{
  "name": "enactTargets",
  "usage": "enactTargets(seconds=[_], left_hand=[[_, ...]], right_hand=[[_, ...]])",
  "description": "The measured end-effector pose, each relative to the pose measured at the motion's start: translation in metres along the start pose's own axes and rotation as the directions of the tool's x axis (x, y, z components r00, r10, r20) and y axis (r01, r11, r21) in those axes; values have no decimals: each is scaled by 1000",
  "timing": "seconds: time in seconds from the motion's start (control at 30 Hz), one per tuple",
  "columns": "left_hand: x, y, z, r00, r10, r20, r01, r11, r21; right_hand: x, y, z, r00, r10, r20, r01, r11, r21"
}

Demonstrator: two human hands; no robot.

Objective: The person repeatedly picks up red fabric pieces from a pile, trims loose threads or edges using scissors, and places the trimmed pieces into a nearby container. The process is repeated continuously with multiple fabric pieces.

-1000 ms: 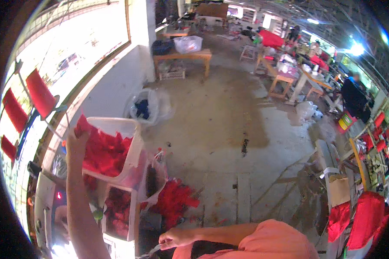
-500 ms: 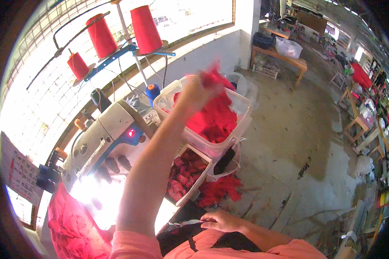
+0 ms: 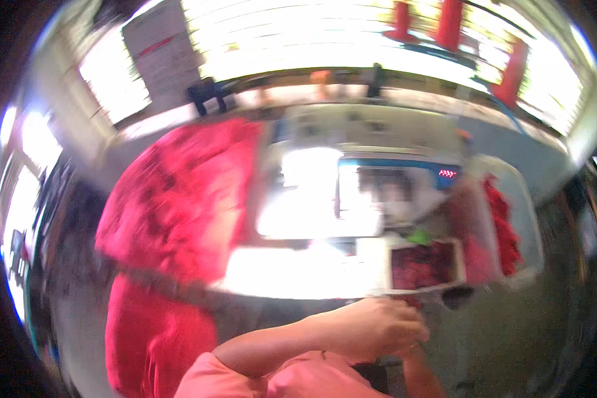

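My left hand (image 3: 390,326) is in front of the small box, over the table's near edge. Its fingers look curled closed. A bit of red (image 3: 408,300) shows just beyond the knuckles, too blurred to name. Below and touching it is my right hand (image 3: 414,355), mostly covered, so its fingers are hidden. Dark red pieces lie in the small pale-rimmed box (image 3: 386,268) just beyond my hands. Behind the box stands the sewing machine (image 3: 404,126), with its lamp lit and a red display.
Red fabric (image 3: 179,199) is heaped left of the machine, with more red cloth (image 3: 152,338) hanging below. At right stands a clear plastic bin (image 3: 530,232) holding red cloth (image 3: 504,229). Red thread cones (image 3: 450,23) stand above, by the window.
My left hand has come back from the clear bin to meet my right hand near my body. The view has swung left to face the sewing machine.
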State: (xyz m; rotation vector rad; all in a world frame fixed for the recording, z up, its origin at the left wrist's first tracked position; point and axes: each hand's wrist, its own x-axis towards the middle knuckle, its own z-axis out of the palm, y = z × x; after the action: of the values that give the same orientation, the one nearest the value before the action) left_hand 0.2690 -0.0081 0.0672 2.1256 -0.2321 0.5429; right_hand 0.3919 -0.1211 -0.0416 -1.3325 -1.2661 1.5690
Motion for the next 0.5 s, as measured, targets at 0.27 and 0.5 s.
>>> enactTargets(seconds=[0.27, 0.5], left_hand=[[-220, 79, -95, 309, -365, -878, 856, 509, 90], [-273, 21, -172, 334, 95, -938, 934, 98, 343]], right_hand=[[88, -73, 72, 934, -234, 269, 292, 935, -201], [246, -132, 175, 763, -644, 45, 522, 575, -630]])
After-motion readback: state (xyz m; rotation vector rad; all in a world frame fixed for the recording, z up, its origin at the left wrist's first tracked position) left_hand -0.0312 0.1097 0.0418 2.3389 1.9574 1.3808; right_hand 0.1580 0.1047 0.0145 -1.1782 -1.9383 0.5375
